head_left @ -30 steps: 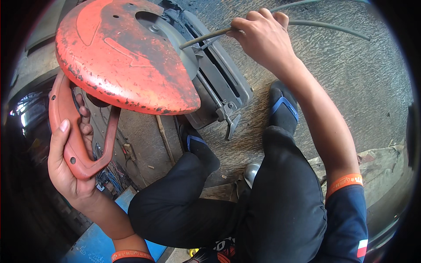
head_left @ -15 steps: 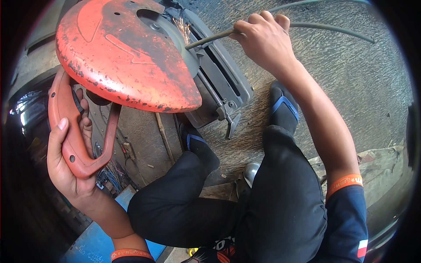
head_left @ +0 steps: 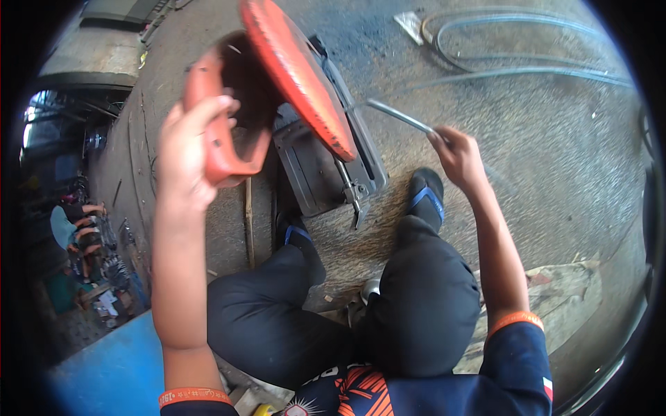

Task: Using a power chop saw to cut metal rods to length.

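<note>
Thin grey metal rod (head_left: 401,116) sits in the right hand (head_left: 460,158), one end poking out toward the saw, thumb and fingers pinched together on it with no gap I can see. The left hand (head_left: 186,152) is wrapped round the red loop-shaped handle (head_left: 239,170), fingers curled in tight, though I can't tell whether one is on a trigger. Past that there's the rounded red metal blade guard (head_left: 298,80) over the flat dark metal base (head_left: 302,166). The rod tip is clear of the guard and no sparks show, so I'd say no cut is happening right now; can't tell if this piece is done. Farther off, long curving grey rods (head_left: 569,71) lie on the floor, so probably there's stock left.
</note>
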A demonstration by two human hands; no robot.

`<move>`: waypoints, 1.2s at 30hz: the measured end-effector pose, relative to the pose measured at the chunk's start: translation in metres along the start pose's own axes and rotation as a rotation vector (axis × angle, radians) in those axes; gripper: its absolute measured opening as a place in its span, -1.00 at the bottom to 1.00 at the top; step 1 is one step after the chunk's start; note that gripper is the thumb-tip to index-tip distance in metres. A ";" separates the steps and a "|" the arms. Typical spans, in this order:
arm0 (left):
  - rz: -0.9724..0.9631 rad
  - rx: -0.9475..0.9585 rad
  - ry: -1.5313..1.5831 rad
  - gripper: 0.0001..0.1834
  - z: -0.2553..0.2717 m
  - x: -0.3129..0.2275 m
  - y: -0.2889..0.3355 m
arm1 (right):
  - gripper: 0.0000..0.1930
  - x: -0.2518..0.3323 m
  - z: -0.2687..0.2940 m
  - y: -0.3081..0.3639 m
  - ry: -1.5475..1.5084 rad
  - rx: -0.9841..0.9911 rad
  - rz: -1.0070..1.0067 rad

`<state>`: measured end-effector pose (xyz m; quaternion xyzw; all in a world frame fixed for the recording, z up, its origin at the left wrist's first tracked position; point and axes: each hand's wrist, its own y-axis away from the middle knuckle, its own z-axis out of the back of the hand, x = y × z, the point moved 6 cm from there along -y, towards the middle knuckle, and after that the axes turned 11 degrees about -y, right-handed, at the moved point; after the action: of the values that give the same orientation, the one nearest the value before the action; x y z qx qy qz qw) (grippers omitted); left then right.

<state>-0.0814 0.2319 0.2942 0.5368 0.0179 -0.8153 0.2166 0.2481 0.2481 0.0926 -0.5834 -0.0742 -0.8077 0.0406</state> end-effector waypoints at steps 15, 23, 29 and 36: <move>-0.596 0.082 0.058 -0.78 0.000 -0.065 0.121 | -0.60 0.235 0.006 0.084 -0.382 0.096 0.397; -0.789 0.121 0.028 -0.75 0.008 -0.062 0.157 | -0.61 0.329 -0.034 0.095 -0.464 0.239 0.496; -0.276 0.711 0.453 -0.55 -0.028 -0.028 0.175 | -0.73 0.374 -0.040 0.082 -1.125 0.016 0.580; 0.048 0.500 1.114 -0.55 -0.016 -0.024 0.167 | -0.65 0.321 -0.039 0.072 -1.469 -0.169 0.326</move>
<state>0.0029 0.0925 0.3423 0.9172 -0.0758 -0.3864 0.0604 0.1213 0.1772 0.3907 -0.9763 0.0671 -0.1981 0.0548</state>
